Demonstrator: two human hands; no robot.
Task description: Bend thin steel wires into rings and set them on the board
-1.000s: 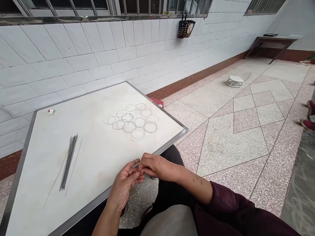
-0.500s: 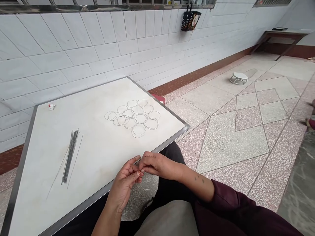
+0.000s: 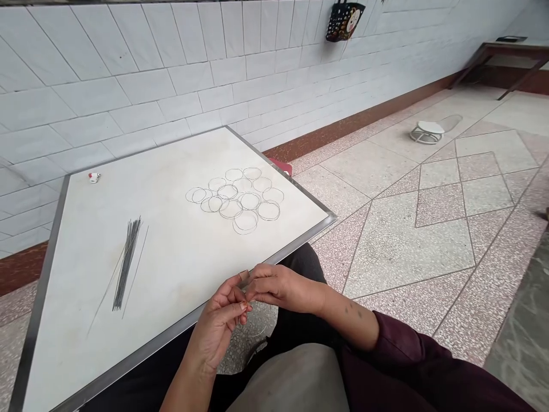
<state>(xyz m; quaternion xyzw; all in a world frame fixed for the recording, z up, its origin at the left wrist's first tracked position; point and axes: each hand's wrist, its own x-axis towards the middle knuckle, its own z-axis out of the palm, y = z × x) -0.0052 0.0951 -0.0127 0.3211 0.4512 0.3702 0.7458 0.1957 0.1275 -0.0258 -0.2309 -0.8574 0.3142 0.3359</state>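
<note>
Black bag [image 3: 344, 24] sits higher in view; hands [image 3: 221, 320] still pinch wire [image 3: 259, 333].

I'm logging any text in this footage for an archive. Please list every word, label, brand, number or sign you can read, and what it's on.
No text can be read anywhere.
Hanging bag: dots and a printed motif, no legible lettering.
Small red-and-white object: too small to tell.
Wire rings, wire bundle, white tabletop: no lettering visible.

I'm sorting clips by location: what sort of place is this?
Perhaps a household porch or covered courtyard, judging by the white tiled wall, the patterned floor and the hanging bag.
</note>
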